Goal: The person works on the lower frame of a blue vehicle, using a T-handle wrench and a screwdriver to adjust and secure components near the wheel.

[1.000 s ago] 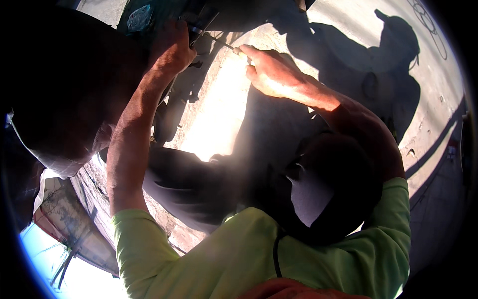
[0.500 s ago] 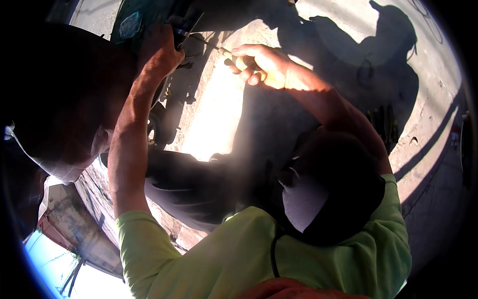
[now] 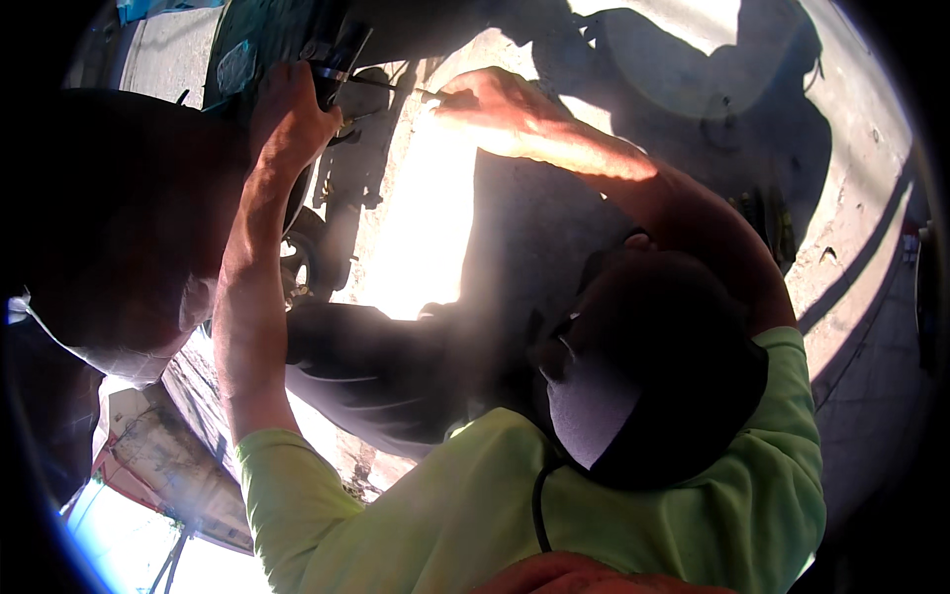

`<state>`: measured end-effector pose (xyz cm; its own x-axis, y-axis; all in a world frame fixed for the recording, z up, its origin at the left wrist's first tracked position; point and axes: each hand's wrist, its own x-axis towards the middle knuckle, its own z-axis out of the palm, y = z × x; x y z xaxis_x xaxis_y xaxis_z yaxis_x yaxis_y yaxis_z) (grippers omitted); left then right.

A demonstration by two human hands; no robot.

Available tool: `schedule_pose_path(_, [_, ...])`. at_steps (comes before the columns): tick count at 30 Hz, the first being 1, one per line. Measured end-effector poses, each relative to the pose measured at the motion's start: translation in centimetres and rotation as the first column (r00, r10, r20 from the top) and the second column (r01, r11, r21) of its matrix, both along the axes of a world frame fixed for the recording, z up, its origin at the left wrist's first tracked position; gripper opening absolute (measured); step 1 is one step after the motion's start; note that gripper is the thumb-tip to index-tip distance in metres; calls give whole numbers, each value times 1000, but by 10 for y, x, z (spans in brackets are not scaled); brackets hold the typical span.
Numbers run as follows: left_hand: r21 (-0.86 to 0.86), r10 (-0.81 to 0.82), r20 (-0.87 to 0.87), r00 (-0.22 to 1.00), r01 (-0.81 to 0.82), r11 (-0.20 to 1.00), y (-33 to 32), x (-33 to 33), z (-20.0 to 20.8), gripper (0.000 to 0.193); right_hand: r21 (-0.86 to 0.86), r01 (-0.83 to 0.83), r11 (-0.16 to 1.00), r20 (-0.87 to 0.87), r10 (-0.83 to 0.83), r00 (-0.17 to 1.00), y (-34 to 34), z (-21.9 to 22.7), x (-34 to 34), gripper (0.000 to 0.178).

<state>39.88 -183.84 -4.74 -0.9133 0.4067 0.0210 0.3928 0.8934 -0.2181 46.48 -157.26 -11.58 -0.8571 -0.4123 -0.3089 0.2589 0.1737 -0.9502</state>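
Screwdriver (image 3: 391, 87) in our right hand (image 3: 492, 105), pointed at a dark tube (image 3: 350, 49).
We close that hand around one end; the shaft (image 3: 368, 82) meets a metal band (image 3: 331, 72) at the tube's right edge. Our left hand (image 3: 291, 107) touches the tube, though we cannot tell its grip.

L hand (image 3: 295, 111) up top, against a dark cyl. part (image 3: 348, 51) w/ a shiny metal band (image 3: 329, 72); finger wrap unclear. R hand (image 3: 495, 109) grips a thin-shafted tool (image 3: 374, 83), shaft pointing twd the band. Small wheel (image 3: 315, 243) just beside L forearm (image 3: 250, 297). Sunlit strip of ground (image 3: 421, 218) btwn arms, dark shadow (image 3: 777, 99) upper R, green shirt (image 3: 435, 525) at btm.
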Motion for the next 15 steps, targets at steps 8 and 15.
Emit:
schedule_pose_path(8, [-29,-4,-9,1000,4,1000,-4,-2,4,52,-493,296,818,666,135,734,4,-11,-10,22])
schedule_pose_path(15, [-25,1,18,1000,0,1000,-4,-1,2,56,486,6,874,-467,254,847,4,-1,6,29])
